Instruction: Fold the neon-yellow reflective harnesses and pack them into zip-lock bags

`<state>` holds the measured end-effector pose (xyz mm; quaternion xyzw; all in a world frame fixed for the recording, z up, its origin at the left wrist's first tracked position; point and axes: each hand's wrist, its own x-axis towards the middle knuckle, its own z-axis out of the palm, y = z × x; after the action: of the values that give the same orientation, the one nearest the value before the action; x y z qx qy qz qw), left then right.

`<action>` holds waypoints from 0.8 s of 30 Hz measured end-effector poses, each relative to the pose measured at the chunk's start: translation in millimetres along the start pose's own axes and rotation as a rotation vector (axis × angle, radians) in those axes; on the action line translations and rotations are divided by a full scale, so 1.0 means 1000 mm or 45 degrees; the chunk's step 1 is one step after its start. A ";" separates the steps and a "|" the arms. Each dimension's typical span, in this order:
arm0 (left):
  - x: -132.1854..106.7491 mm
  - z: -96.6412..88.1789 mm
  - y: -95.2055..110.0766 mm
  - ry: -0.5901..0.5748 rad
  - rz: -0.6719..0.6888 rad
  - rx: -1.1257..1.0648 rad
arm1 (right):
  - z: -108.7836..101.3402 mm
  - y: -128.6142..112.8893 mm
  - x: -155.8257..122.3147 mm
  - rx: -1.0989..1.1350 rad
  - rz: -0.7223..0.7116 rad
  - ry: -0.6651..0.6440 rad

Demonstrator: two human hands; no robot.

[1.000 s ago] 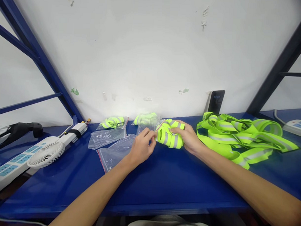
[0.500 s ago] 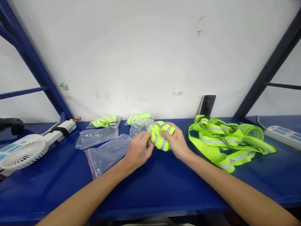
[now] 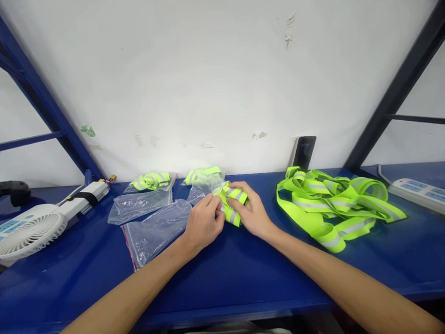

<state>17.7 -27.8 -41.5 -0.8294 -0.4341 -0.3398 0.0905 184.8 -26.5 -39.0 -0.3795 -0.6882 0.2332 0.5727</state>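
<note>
A bundle of lime reflective strap [image 3: 239, 194] sits between the two hands over the middle of the table [image 3: 247, 280]; whether it rests on the surface is hard to tell. The right hand [image 3: 253, 212] is clamped on its right side, thumb in front and fingers behind, probably so that the loose folds do not spring apart. The left hand [image 3: 206, 221] has its fingers drawn in together at the bundle's left edge; whether they pinch strap or clear film is hidden. Clear plastic shows just beyond those fingers, and I cannot tell which bag it belongs to. Behind and to the left, near the wall [image 3: 196, 78], lie a left bagged bundle [image 3: 151, 180] and a middle bagged bundle [image 3: 203, 176], set back perhaps to leave working room. Two flat clear bags, a farther one [image 3: 139, 205] and a nearer one [image 3: 156, 233], lie close by the left arm, likely for easy reach. On the right, one tangled heap of strap [image 3: 323, 200] spreads out, its separate lengths impossible to count. Beyond it stands one phone [image 3: 304, 151], tilted against the wall, seemingly to keep its screen readable. Farther out are one white fan [image 3: 32, 233] and two power strips, left [image 3: 9, 224] and right [image 3: 426, 191].
</note>
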 end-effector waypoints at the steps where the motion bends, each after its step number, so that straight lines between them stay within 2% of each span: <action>1: 0.001 -0.002 0.000 -0.052 -0.005 0.055 | 0.000 0.000 0.000 -0.036 -0.023 -0.020; 5: 0.004 -0.007 0.000 -0.206 -0.048 0.203 | 0.000 -0.001 -0.002 -0.109 -0.048 -0.086; 9: 0.005 -0.007 -0.002 -0.230 -0.136 0.120 | -0.003 0.002 -0.003 -0.126 -0.139 -0.181; 13: 0.004 -0.002 -0.004 -0.168 -0.154 0.053 | -0.005 0.005 -0.001 -0.180 -0.164 -0.223; 17: 0.002 0.005 -0.004 -0.052 -0.031 0.055 | -0.003 0.004 0.001 -0.194 -0.164 -0.209; 21: 0.000 0.010 -0.003 0.034 0.066 0.065 | 0.001 0.001 0.002 -0.168 -0.114 -0.100; 24: 0.002 0.009 -0.003 0.032 0.047 0.039 | 0.004 0.000 0.003 -0.151 -0.054 0.002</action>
<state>20.3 -20.5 -47.4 -0.8314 -0.4228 -0.3418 0.1150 180.9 -23.4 -38.3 -0.3984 -0.7083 0.1795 0.5543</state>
